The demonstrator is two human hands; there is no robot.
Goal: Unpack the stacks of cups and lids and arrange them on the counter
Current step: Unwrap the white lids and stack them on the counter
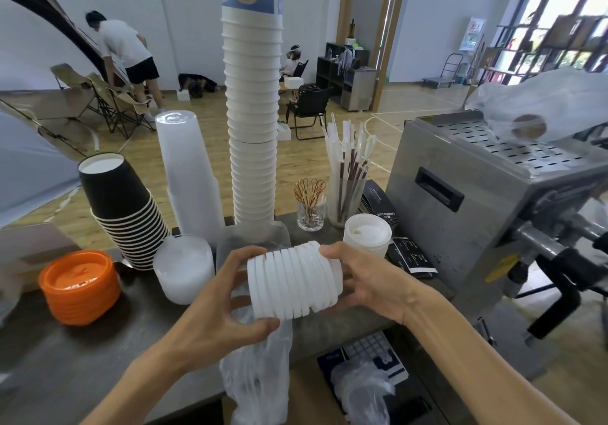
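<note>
A sideways stack of white lids hangs above the dark counter, held at both ends. My left hand grips its left end with curled fingers, and my right hand grips its right end. A clear plastic bag droops under the lids. Standing on the counter are a tall white cup stack, a frosted clear cup stack, a leaning black cup stack, orange lids, translucent lids and a short stack of white sip lids.
A steel sealing machine fills the right side, with a plastic bag on top. Straws in a cup and a glass of picks stand behind the lids. Black sleeves lie nearby. People and folding chairs are far back.
</note>
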